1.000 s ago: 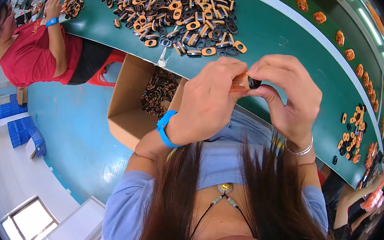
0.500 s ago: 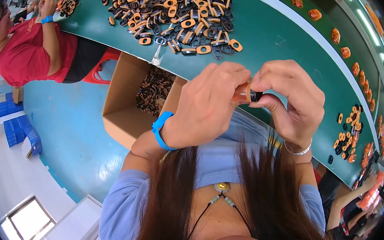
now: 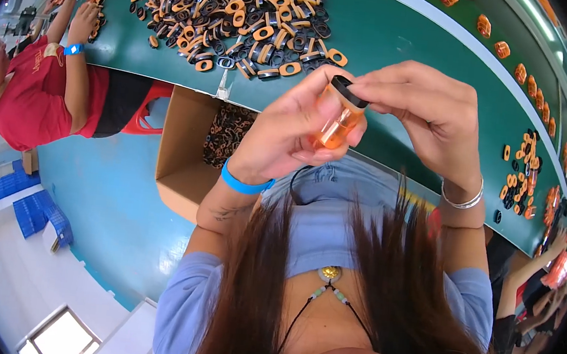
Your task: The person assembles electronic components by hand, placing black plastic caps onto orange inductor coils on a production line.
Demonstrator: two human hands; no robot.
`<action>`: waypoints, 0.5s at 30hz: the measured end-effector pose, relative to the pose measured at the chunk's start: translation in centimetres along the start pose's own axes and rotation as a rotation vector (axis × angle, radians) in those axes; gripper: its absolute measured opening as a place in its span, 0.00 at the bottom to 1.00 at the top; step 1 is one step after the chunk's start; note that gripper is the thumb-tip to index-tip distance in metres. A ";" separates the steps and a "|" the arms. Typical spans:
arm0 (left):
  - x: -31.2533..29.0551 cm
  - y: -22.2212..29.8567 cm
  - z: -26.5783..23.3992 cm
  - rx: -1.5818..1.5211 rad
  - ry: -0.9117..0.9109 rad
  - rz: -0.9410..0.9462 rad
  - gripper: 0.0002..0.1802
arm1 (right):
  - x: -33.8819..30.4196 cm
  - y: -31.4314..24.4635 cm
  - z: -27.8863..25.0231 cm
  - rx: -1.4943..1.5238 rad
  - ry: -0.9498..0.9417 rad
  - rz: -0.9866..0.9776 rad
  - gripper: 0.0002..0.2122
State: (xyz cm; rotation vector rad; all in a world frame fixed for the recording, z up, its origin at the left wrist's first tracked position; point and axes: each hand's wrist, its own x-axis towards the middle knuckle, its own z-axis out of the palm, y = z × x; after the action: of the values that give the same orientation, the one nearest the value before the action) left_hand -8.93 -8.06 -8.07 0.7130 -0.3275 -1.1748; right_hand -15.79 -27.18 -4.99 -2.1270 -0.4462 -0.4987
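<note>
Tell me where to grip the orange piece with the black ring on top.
Grip the translucent orange piece by its lower body, from the left side, as the left hand does. Its black ring sits at the upper end, where the right hand pinches it, so keep that end free.

Heap of parts (image 3: pixel 237 15) on table (image 3: pixel 392 37); box (image 3: pixel 191 147) below its edge, left of raised hands.

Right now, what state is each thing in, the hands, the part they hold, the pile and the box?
left hand: closed round the orange part.
right hand: fingertips on the black ring.
orange part: held up, tilted.
black ring: on the part's upper end.
pile of parts: loose on the green table.
cardboard box: open, parts inside.
</note>
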 end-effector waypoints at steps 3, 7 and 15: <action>0.2 0.0 0.1 -0.117 -0.028 -0.013 0.14 | 0.0 -0.2 -0.3 -0.112 -0.005 -0.065 0.11; 0.4 -0.2 0.1 -0.131 0.011 -0.052 0.14 | 0.3 0.1 -0.4 -0.228 -0.018 -0.174 0.11; 0.3 -0.4 0.5 -0.165 -0.008 -0.003 0.14 | 0.2 -0.6 -0.1 -0.275 0.020 -0.228 0.10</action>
State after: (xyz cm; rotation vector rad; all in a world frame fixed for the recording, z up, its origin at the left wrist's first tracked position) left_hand -9.39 -8.62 -8.05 0.5645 -0.2333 -1.1928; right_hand -15.89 -26.96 -4.42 -2.3438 -0.6447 -0.7467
